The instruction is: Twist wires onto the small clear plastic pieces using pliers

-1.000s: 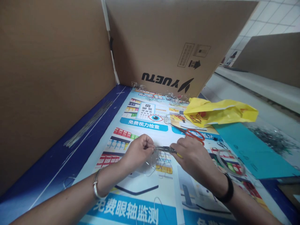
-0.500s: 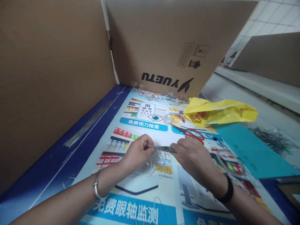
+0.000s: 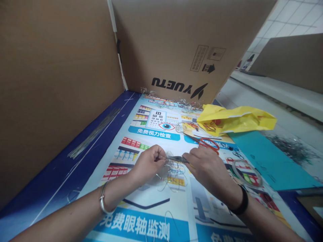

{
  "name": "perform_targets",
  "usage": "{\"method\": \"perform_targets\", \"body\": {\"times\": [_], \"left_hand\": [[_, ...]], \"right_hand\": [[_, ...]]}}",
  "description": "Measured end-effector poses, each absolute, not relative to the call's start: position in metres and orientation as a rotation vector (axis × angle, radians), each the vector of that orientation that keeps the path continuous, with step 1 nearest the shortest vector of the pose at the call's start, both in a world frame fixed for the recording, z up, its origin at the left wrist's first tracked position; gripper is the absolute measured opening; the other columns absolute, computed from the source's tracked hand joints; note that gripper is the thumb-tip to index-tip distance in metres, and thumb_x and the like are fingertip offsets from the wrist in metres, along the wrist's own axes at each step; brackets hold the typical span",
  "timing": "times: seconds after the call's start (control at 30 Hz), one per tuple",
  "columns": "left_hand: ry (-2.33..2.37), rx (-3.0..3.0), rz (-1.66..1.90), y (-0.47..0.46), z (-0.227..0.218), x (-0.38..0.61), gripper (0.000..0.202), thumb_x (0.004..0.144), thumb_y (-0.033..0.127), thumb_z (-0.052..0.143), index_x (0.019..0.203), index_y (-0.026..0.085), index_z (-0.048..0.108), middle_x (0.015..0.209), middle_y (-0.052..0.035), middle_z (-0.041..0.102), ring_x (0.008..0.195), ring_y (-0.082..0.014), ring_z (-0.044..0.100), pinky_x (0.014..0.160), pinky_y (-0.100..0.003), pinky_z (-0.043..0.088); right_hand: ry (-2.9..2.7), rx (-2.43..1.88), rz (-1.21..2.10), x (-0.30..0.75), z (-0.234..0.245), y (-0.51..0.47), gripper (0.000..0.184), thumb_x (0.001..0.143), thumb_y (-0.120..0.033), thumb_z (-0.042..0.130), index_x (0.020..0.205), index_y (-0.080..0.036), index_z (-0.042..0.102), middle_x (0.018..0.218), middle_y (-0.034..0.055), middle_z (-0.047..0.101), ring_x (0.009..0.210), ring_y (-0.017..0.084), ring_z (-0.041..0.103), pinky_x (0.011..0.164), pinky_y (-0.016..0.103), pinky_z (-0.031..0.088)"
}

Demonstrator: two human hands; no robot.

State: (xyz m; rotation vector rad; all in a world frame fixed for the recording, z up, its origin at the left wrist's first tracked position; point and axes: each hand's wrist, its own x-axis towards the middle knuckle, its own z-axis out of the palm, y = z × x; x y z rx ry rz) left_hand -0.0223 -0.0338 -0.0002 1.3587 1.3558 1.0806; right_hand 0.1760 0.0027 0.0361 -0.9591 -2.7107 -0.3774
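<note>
Thumb and fingers pinched, my left hand (image 3: 148,163) grips a thin wire piece (image 3: 168,169), whose curled loops hang below the fingertips over the printed poster. From the right, my right hand (image 3: 208,168) is wrapped round pliers (image 3: 178,159); their narrow jaws meet the wire right at my left fingertips. Whether the jaws are fully closed on it is too small to tell. Just beyond my right hand lie scissors (image 3: 208,143) with red handles, pointing away to the left.
Straight wires (image 3: 94,134) lie in a bundle on the blue surface at left. A yellow bag (image 3: 239,120), a teal sheet (image 3: 275,164), a clear ring-shaped coil (image 3: 246,173) and a dark wire heap (image 3: 292,149) are at right. Cardboard panels (image 3: 176,43) stand behind and left.
The hands and pliers stay nearly in place. The hanging wire loops have shifted slightly, and the whole view has moved a little.
</note>
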Motion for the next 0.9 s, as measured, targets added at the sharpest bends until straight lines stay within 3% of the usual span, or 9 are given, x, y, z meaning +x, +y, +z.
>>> {"method": "perform_targets", "body": {"times": [0.9], "left_hand": [[1.516,1.458,1.138,-0.039,0.002,-0.021,0.002,0.073,0.018,0.053,0.072,0.020,0.051,0.063,0.0036,0.053,0.059,-0.0110,0.049,0.057,-0.023,0.037]], "right_hand": [[-2.732,-1.088,-0.558,0.168,0.059,-0.014,0.012,0.081,-0.021,0.058,0.069,-0.019,0.060,0.068,0.0051,0.056,0.068,0.019,0.042,0.061,0.033,0.020]]}}
